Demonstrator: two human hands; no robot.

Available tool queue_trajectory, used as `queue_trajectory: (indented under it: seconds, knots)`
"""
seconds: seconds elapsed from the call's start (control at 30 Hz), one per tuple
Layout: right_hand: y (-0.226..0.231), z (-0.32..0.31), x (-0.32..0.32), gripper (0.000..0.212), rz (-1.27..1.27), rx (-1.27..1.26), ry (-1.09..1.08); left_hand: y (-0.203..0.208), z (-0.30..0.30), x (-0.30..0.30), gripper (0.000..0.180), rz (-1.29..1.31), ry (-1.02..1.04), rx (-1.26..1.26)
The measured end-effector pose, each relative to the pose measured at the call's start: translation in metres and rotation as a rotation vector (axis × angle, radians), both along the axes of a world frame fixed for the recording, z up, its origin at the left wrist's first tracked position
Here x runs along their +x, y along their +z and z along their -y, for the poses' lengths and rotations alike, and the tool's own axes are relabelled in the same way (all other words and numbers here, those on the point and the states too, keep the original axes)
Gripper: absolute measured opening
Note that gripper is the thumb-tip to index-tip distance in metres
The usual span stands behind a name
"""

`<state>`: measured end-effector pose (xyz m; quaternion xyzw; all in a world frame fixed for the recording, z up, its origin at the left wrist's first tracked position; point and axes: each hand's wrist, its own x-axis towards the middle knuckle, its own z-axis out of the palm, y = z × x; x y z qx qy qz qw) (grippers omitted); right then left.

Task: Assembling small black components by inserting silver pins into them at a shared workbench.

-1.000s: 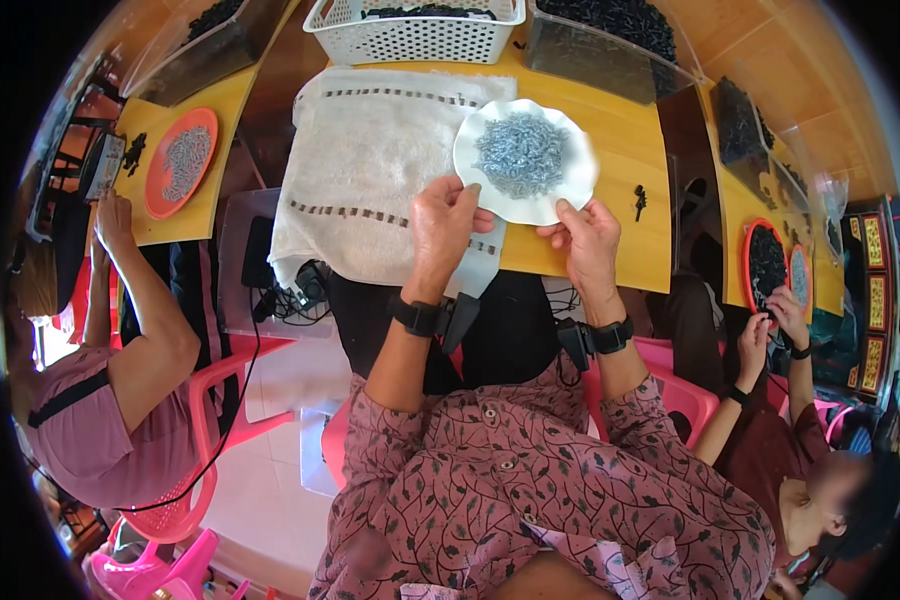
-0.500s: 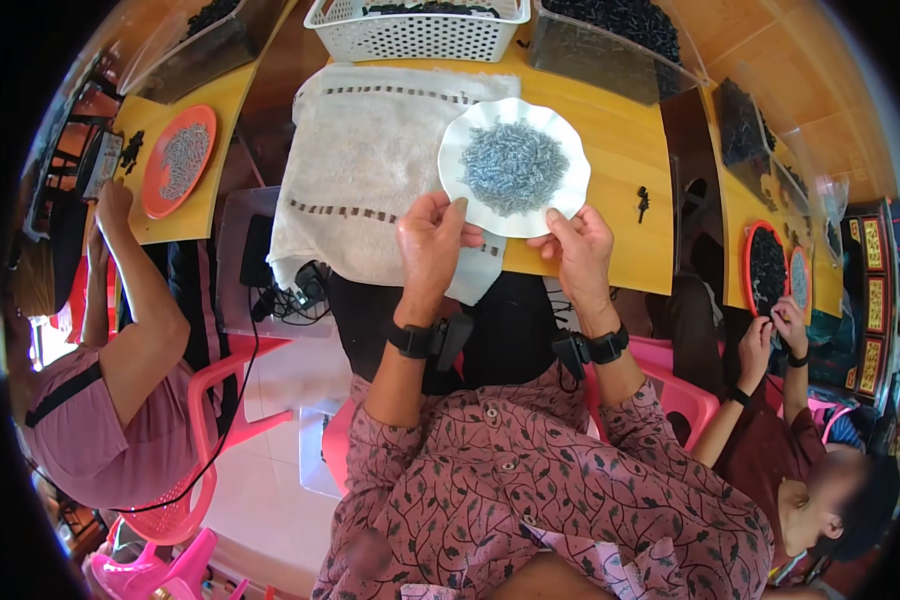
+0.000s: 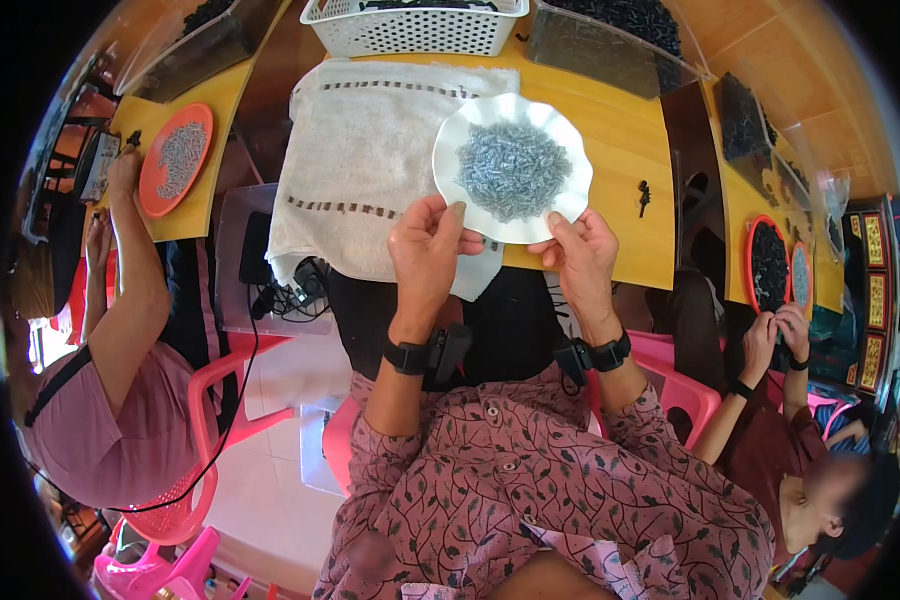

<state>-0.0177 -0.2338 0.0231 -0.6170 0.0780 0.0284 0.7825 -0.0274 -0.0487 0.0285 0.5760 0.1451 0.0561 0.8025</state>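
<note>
A white plate with a wavy rim is held up between my two hands, above the near side of the table. On it lies a heap of small clear, bluish pieces, too small to name. My left hand pinches the plate's near left rim, thumb on top. At the near right rim my right hand grips likewise, its fingers partly hidden under the plate. Beneath and left of the plate a pale towel with dashed dark stripes covers part of the table.
On the yellow table lies a small black part. A white perforated basket and a clear bin of black parts stand at the back. Co-workers sit left and right, beside an orange plate and a red tray.
The plate has come slightly nearer and looks a little larger, still in both my hands. The left co-worker's hand has moved up to the black parts beside the orange plate.
</note>
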Motion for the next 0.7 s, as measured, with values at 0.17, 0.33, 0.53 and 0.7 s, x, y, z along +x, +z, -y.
queue_trajectory:
  seconds: [0.17, 0.33, 0.53, 0.7]
  knots:
    - [0.002, -0.002, 0.003, 0.017, 0.018, -0.045, 0.008, -0.01, -0.006, 0.006, 0.017, -0.021, -0.025, -0.054]
    - [-0.002, -0.003, 0.003, 0.017, -0.005, -0.036, 0.0, -0.019, -0.006, 0.005, 0.019, -0.051, -0.016, -0.052]
    - [-0.005, 0.014, 0.01, 0.015, 0.018, -0.031, -0.049, -0.008, -0.021, 0.008, 0.017, 0.01, 0.069, 0.213]
    - [-0.009, 0.029, 0.024, 0.015, 0.048, -0.021, -0.124, -0.011, -0.091, -0.005, 0.02, -0.008, 0.617, 1.06]
